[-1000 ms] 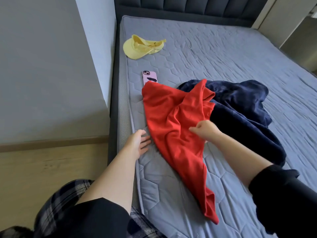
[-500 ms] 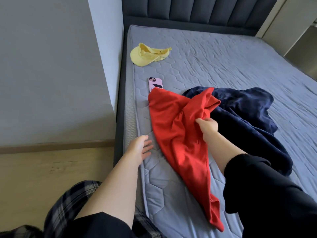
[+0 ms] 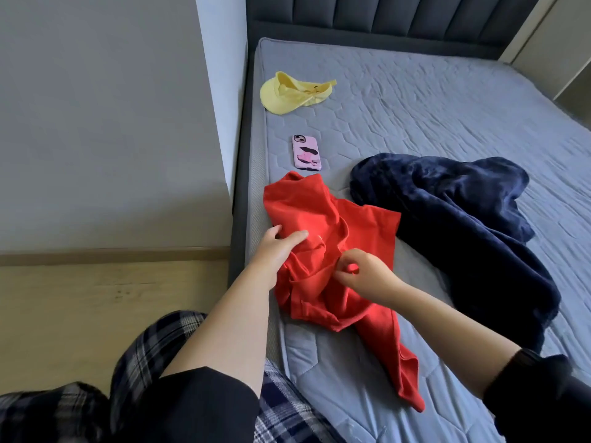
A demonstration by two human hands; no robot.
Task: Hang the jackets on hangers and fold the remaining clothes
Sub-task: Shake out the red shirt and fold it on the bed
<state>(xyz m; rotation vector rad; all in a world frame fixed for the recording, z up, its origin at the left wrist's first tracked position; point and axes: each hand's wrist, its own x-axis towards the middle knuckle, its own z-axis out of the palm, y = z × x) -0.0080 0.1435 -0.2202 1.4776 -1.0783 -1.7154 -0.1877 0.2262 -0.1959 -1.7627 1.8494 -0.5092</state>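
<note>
Red garment lies crumpled near the left edge of the grey mattress, right under both hands; a heap of navy fleece touches it just past the right hand's fingers, a pink phone sits a little beyond the left fingertips, and a yellow visor lies farther off again. The left hand rests on the upper folds with fingers nearly straight and thumb slightly apart, and I can't tell whether it pinches or only presses. The right hand has its fingers curled in narrow, thumb and forefinger pinching a bit of red cloth.
</note>
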